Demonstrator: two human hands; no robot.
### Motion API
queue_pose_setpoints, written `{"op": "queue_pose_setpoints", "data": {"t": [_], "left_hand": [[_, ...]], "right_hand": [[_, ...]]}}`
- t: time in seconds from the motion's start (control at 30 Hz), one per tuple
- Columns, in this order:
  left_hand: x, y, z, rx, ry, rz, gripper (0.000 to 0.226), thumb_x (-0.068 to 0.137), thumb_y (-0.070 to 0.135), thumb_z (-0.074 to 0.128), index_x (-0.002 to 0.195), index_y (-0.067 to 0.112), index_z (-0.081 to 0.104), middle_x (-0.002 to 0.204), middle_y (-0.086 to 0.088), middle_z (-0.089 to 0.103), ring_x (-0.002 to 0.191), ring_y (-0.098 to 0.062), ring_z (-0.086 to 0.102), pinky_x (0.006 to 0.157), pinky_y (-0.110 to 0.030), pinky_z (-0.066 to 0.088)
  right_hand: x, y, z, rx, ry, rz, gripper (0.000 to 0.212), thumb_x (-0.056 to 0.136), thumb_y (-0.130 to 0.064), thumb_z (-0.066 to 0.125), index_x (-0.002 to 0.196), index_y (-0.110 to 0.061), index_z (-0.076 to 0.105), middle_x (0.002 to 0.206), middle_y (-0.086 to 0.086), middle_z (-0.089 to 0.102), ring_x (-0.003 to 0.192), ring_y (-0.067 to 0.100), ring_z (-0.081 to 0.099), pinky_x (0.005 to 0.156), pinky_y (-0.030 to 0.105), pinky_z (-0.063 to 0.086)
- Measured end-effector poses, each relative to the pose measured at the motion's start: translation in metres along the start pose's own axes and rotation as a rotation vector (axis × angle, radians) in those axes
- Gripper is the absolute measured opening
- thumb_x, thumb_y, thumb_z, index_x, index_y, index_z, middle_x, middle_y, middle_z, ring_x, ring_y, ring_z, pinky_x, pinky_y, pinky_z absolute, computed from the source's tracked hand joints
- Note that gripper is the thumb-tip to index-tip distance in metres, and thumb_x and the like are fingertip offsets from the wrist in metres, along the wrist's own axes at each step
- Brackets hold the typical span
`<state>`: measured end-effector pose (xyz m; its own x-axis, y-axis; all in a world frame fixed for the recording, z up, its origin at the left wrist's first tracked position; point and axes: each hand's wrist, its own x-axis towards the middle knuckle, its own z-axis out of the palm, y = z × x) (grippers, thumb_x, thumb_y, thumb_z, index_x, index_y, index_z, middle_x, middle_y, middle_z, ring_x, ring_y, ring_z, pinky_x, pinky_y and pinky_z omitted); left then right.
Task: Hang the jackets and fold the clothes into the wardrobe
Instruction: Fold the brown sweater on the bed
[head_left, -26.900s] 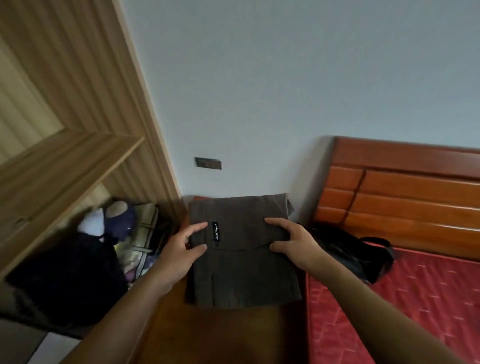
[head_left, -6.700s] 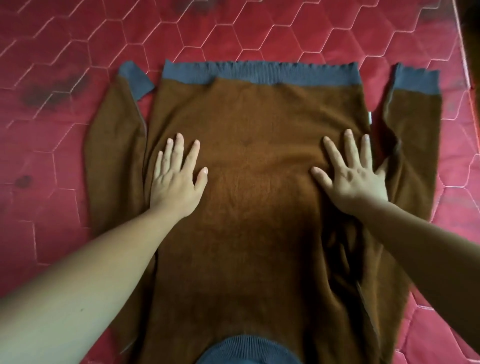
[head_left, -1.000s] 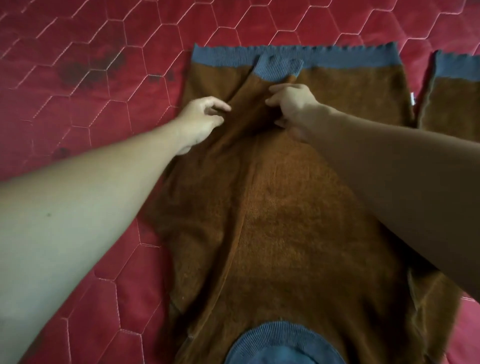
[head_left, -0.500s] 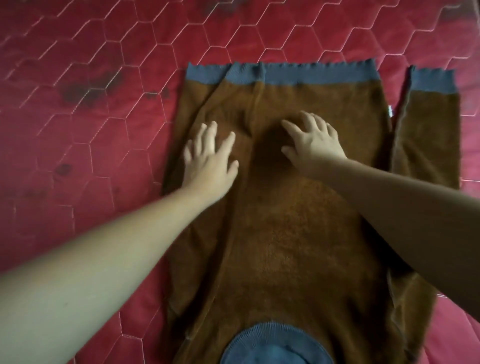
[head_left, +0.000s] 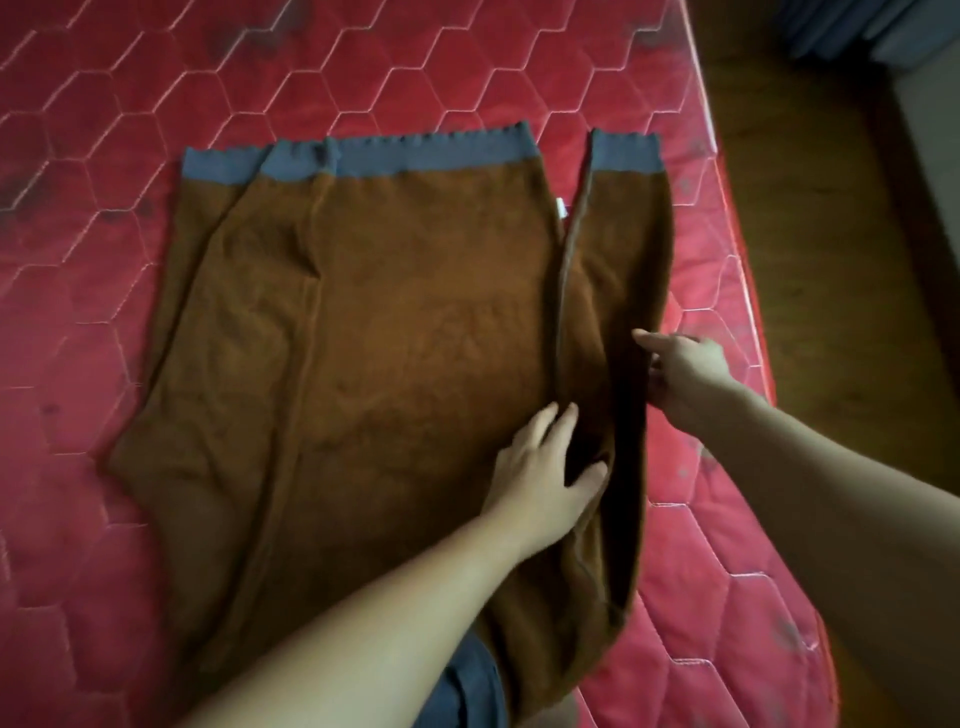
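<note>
The brown sweater (head_left: 415, 338) lies spread flat on the red quilted bed (head_left: 104, 260), nearer the bed's right edge than its left. Its blue-grey hem band (head_left: 431, 156) points toward the far side of the bed. Its ribbed collar (head_left: 467, 686) is at the near side, partly under my left forearm.

The left sleeve (head_left: 270, 249) is folded in over the body of the sweater, and its cuff (head_left: 293, 163) rests on the hem band. The right sleeve (head_left: 618, 244) is unfolded. It runs alongside the body, close to the bed's right edge, with its cuff (head_left: 626, 153) level with the hem. A small white tag (head_left: 561, 207) sticks out of the side seam between body and sleeve.

My left grip (head_left: 545, 467) lies palm down on the body, just inside the right side seam. Its fingers are straight and close together, and the thumb is spread out toward the sleeve. It presses the cloth and pinches nothing.

My right grip (head_left: 685, 374) is at the outer edge of the right sleeve, about halfway along it. The forefinger reaches straight over that edge and the other fingers are bent against it. I cannot tell whether they have cloth between them. The sleeve stands up between my two grips in a dark ridge.

Wooden floor (head_left: 831, 260) shows beyond the bed's right edge.
</note>
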<state>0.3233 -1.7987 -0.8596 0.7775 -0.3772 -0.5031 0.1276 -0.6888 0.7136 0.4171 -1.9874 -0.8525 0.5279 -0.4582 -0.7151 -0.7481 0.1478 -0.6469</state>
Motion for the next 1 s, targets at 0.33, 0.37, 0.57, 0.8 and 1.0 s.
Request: {"op": "queue_pose_setpoints", "data": {"t": [0.33, 0.37, 0.57, 0.8, 1.0], "left_hand": [[0.016, 0.013, -0.071, -1.192, 0.233, -0.396, 0.045, 0.103, 0.054, 0.038, 0.113, 0.024, 0.07, 0.111, -0.001, 0.076, 0.105, -0.014, 0.071, 0.102, -0.037, 0.053], [0.012, 0.003, -0.077, -1.248, 0.289, -0.426, 0.047, 0.103, 0.055, 0.036, 0.116, 0.024, 0.07, 0.114, -0.003, 0.075, 0.105, -0.016, 0.071, 0.101, -0.039, 0.054], [-0.015, -0.045, -0.084, -1.112, 0.373, -0.558, 0.051, 0.102, 0.043, 0.054, 0.149, 0.033, 0.04, 0.142, 0.007, 0.054, 0.128, -0.018, 0.053, 0.112, -0.047, 0.035], [-0.008, -0.078, -0.075, -0.769, 0.381, -0.501, 0.035, 0.095, 0.008, 0.058, 0.124, 0.027, 0.054, 0.108, 0.006, 0.073, 0.099, -0.013, 0.07, 0.095, -0.04, 0.058], [-0.008, -0.077, -0.087, -0.598, 0.451, -0.454, 0.053, 0.093, 0.014, 0.061, 0.137, 0.028, 0.036, 0.114, 0.003, 0.066, 0.101, -0.016, 0.066, 0.089, -0.029, 0.054]], "right_hand": [[-0.093, -0.034, 0.111, -0.612, -0.564, -0.739, 0.069, 0.08, -0.018, 0.06, 0.149, -0.02, 0.05, 0.14, 0.003, 0.062, 0.13, 0.014, 0.054, 0.114, 0.022, 0.035], [-0.097, -0.028, 0.123, -0.778, -0.614, -0.796, 0.065, 0.088, -0.02, 0.061, 0.152, -0.021, 0.047, 0.148, 0.007, 0.055, 0.138, 0.018, 0.047, 0.117, 0.02, 0.028], [-0.083, -0.012, 0.149, -1.64, -0.435, -1.164, 0.039, 0.107, -0.041, 0.037, 0.131, -0.025, 0.063, 0.139, 0.012, 0.058, 0.13, 0.035, 0.052, 0.107, 0.041, 0.04], [-0.075, -0.093, 0.177, -1.901, -0.162, -1.204, 0.02, 0.097, -0.026, 0.059, 0.104, -0.013, 0.072, 0.11, 0.011, 0.07, 0.104, 0.035, 0.067, 0.076, 0.04, 0.049], [-0.071, -0.076, 0.237, -1.787, -0.265, -1.151, 0.065, 0.094, -0.023, 0.059, 0.152, -0.035, 0.033, 0.144, 0.01, 0.04, 0.13, 0.035, 0.043, 0.086, 0.051, 0.052]]}}
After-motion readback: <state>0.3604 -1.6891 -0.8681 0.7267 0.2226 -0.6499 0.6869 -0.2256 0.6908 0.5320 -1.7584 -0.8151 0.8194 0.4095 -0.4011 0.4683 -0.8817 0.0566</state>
